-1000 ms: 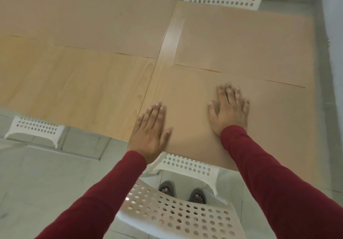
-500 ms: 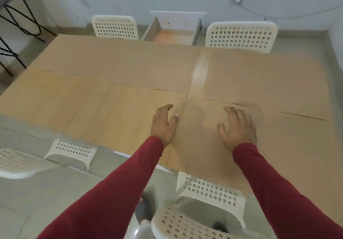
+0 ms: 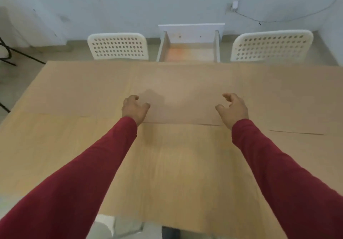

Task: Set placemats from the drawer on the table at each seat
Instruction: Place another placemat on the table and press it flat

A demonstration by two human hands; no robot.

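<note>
Several plain brown placemats lie flat on the light wooden table (image 3: 46, 155). One placemat (image 3: 181, 101) lies in the middle of the far side, another (image 3: 289, 97) to its right, and a third (image 3: 83, 86) to its left. A near placemat (image 3: 185, 192) lies under my arms. My left hand (image 3: 134, 108) and my right hand (image 3: 233, 108) hover over the middle placemat's near corners, fingers loosely curled and apart, holding nothing. The white drawer (image 3: 191, 30) sits on the floor beyond the table, and its bottom shows only an orange stain.
Two white perforated chairs (image 3: 117, 46) (image 3: 272, 47) stand at the far side, one on each side of the drawer. A black metal frame (image 3: 7, 52) is at the left wall. Part of a white chair (image 3: 104, 225) shows below the near table edge. The image is blurred.
Both hands lifted off the near right placemat, where they were pressing flat, and now hover with curled fingers farther across the table. My view rose and shifted, so the drawer and far chairs show fully.
</note>
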